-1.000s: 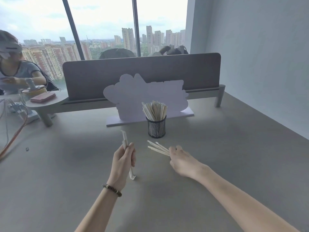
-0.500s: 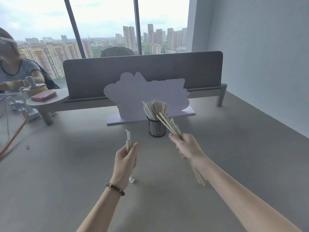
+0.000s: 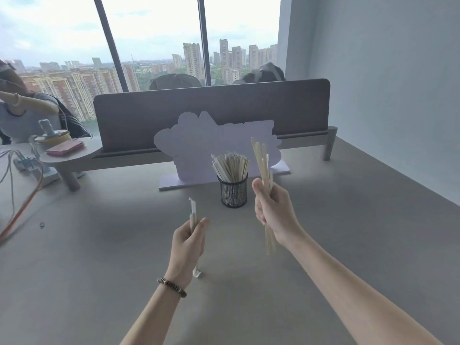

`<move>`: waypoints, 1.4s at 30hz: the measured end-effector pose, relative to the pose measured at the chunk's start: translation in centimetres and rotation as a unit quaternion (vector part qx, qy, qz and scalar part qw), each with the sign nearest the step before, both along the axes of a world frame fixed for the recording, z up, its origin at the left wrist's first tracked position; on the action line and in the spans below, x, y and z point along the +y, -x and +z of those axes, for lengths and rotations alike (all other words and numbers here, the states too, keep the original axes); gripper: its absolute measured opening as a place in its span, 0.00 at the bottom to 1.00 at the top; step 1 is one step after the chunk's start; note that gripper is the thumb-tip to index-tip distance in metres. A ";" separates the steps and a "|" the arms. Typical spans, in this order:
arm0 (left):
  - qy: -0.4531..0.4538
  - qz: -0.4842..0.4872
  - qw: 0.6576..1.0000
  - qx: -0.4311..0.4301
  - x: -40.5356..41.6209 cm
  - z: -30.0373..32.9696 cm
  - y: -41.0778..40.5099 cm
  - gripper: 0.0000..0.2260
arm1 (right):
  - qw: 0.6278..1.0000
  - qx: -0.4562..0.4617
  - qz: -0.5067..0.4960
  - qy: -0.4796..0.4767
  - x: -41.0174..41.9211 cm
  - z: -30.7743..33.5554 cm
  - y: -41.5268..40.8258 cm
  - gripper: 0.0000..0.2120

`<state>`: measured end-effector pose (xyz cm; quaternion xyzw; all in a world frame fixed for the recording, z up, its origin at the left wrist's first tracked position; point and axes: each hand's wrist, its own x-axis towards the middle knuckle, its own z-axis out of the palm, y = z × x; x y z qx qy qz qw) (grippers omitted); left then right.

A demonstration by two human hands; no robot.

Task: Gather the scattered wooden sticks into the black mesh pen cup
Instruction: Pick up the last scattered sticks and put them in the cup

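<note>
The black mesh pen cup [image 3: 233,192] stands mid-table, packed with several wooden sticks [image 3: 230,165] leaning left. My right hand [image 3: 273,210] is just right of the cup, closed around a bundle of wooden sticks [image 3: 261,160] held nearly upright, their lower ends hanging below my wrist. My left hand [image 3: 188,245] is nearer, left of the cup, gripping a white paper-wrapped stick [image 3: 192,212] upright; its lower end touches the grey table [image 3: 99,257].
A pale cut-out sign [image 3: 199,150] stands right behind the cup, backed by a grey desk divider [image 3: 211,113]. Cables [image 3: 15,195], a pink case [image 3: 65,148] and another person [image 3: 25,113] are at the far left. A white wall [image 3: 398,95] borders the right.
My right hand has lifted the bundle of sticks off the table and turned it from flat to nearly upright beside the cup. The left hand has hardly moved.
</note>
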<state>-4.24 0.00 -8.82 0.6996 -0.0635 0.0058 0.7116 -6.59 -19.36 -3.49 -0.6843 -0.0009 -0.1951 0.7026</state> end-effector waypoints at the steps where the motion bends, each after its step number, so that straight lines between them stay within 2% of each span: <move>1: -0.001 0.000 1.000 0.000 -0.1 0.0 0.1 0.17 | 1.000 -0.005 -0.008 0.012 0.2 0.0 -0.1 0.21; 6: 0.007 -0.010 1.000 -0.002 -0.1 0.0 0.2 0.15 | 1.000 0.008 -0.024 -0.003 1.1 -1.2 -0.2 0.25; 9: 0.007 -0.011 1.000 -0.014 0.2 -0.1 0.3 0.18 | 1.000 0.011 -0.029 -0.004 1.3 -2.1 -0.2 0.25; 13: 0.014 -0.011 1.000 -0.020 0.2 0.0 0.4 0.21 | 0.999 0.015 -0.032 -0.002 1.4 -2.8 -0.3 0.21; 21: 0.037 0.019 0.998 -0.039 -0.6 0.8 0.1 0.23 | 0.998 0.003 -0.064 0.001 1.6 -3.4 -0.3 0.27; 24: 0.031 0.013 0.998 -0.058 -0.7 0.6 0.1 0.20 | 0.999 0.001 -0.041 0.008 1.5 -3.7 -0.3 0.29; 31: 0.011 0.019 0.997 -0.073 -1.0 0.3 0.3 0.21 | 1.000 0.022 -0.009 0.005 1.7 -4.1 0.6 0.28; 36: 0.015 0.012 0.998 -0.052 -1.5 0.1 0.6 0.23 | 0.999 0.015 0.009 -0.047 1.9 -3.8 0.9 0.28; 38: 0.019 -0.001 0.999 -0.042 -1.3 -0.1 0.7 0.22 | 0.998 0.015 0.029 -0.048 1.6 -4.3 1.1 0.24; 41: 0.067 -0.026 0.997 -0.038 -0.8 -0.3 0.6 0.09 | 0.995 0.017 0.074 -0.057 0.9 -4.7 1.4 0.12; 42: 0.078 -0.035 0.996 -0.035 -0.5 -0.3 0.5 0.07 | 0.994 0.022 0.084 -0.062 0.7 -4.7 1.4 0.08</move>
